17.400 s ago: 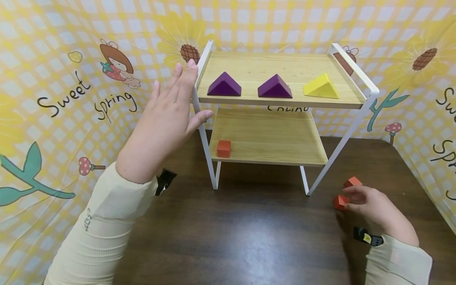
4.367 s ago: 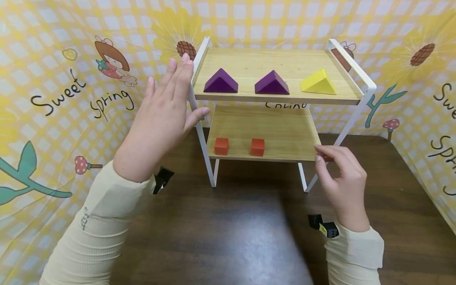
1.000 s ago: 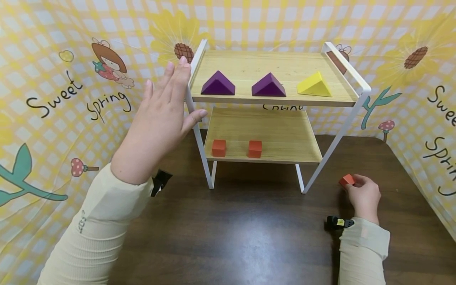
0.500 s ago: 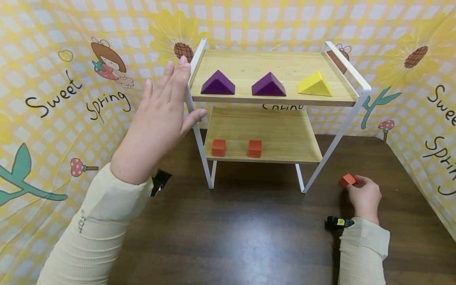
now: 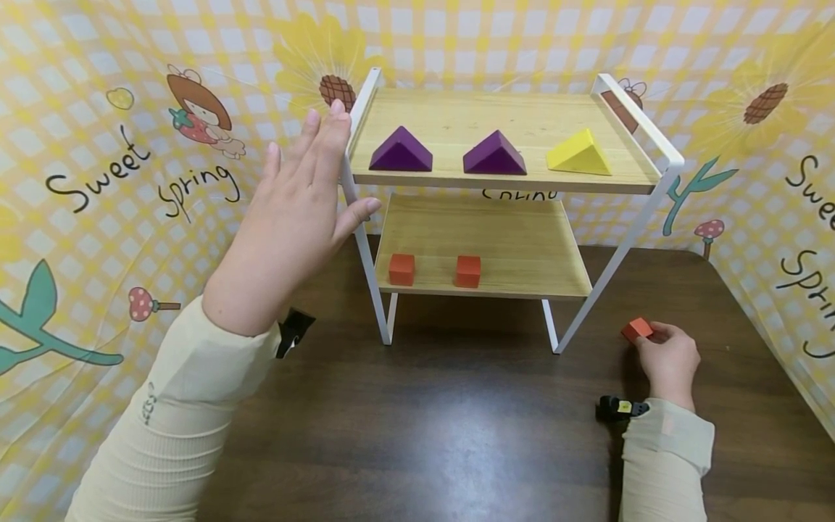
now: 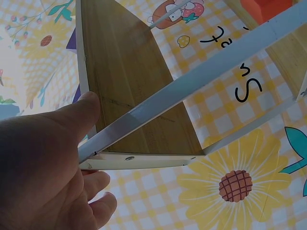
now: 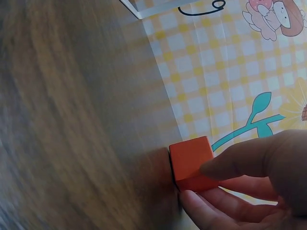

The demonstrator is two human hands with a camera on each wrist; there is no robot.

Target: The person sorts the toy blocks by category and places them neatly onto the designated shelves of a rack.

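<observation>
In the head view my right hand point(image 5: 670, 361) pinches a red block point(image 5: 637, 329) on the dark table, right of the shelf. In the right wrist view the thumb and fingers are on the sides of this red block point(image 7: 193, 160). My left hand point(image 5: 287, 206) lies with straight fingers along the left side of the two-tier wooden shelf point(image 5: 483, 233). Its thumb is at the front corner of the upper board in the left wrist view. Two more red blocks point(image 5: 401, 270) sit near the lower board's front edge, left and middle.
On the upper board stand two purple triangular blocks point(image 5: 401, 151) and a yellow triangular block point(image 5: 579, 153). White metal legs point(image 5: 616, 268) hold the shelf up. Yellow checked cloth point(image 5: 489, 43) surrounds the dark brown table point(image 5: 404, 435).
Since the oldest frame, a second red block has come onto the lower board and one red block is left on the table. My right hand moved from the shelf to that block. Left hand stays.
</observation>
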